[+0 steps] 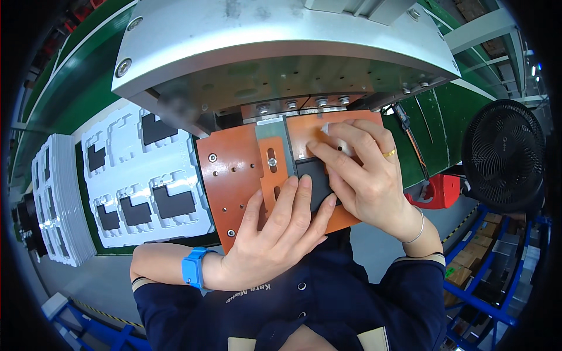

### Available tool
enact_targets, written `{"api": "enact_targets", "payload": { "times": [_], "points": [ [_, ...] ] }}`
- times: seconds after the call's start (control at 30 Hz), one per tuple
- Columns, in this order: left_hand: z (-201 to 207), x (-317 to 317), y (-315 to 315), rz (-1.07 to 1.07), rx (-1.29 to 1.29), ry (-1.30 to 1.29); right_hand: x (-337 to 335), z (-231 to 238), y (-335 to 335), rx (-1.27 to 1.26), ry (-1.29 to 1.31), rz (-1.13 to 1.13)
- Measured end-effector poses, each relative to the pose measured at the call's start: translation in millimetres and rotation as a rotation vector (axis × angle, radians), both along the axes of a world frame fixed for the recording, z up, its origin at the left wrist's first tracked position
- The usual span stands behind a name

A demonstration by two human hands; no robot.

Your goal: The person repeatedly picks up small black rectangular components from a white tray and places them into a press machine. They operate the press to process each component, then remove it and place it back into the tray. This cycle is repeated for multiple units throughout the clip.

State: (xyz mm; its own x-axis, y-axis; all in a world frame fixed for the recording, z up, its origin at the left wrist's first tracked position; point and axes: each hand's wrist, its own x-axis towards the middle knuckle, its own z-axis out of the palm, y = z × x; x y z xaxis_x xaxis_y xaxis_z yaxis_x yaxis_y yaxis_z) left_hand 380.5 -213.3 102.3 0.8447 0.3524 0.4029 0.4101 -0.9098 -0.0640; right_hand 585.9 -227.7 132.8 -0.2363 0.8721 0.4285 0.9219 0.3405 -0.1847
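An orange fixture plate [234, 169] with holes lies before me under a metal press. On it sits a flat black piece [315, 178], next to a slotted orange block [271, 153] with a screw. My left hand [275, 225] is open, its fingertips resting on the near left part of the black piece and the slotted block's edge. Above the right half of the plate, my right hand [366, 169] has its fingers bent and apart, the index fingertip touching down just beyond the black piece. A small white bit [325, 127] shows at another of its fingertips; whether it is held is unclear.
The metal press [281, 58] overhangs the plate's far edge. At left, a white tray [202, 225] holds several black L-shaped pieces, beside stacked trays [73, 199]. To the right are calipers [411, 137], a red object [442, 191] and a black fan [503, 155].
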Motion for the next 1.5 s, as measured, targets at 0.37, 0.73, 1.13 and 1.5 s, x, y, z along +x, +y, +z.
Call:
{"api": "enact_targets", "payload": {
  "times": [0.37,0.73,1.13,1.5],
  "points": [
    [-0.5,-0.2,0.5,0.002,0.001,-0.008,4.1,-10.2,-0.5,0.013,-0.034,0.058],
    [-0.6,-0.7,0.5,0.002,-0.006,-0.013,8.7,-16.4,0.4,0.085,0.164,0.167],
    [2.9,-2.0,2.6,-0.020,-0.060,0.013,6.3,-5.4,-7.0,0.088,0.075,0.035],
    [28.7,-7.2,10.9,-0.034,-0.315,0.065,24.8,-1.1,-22.1,-0.160,0.349,0.111]
  ]
}}
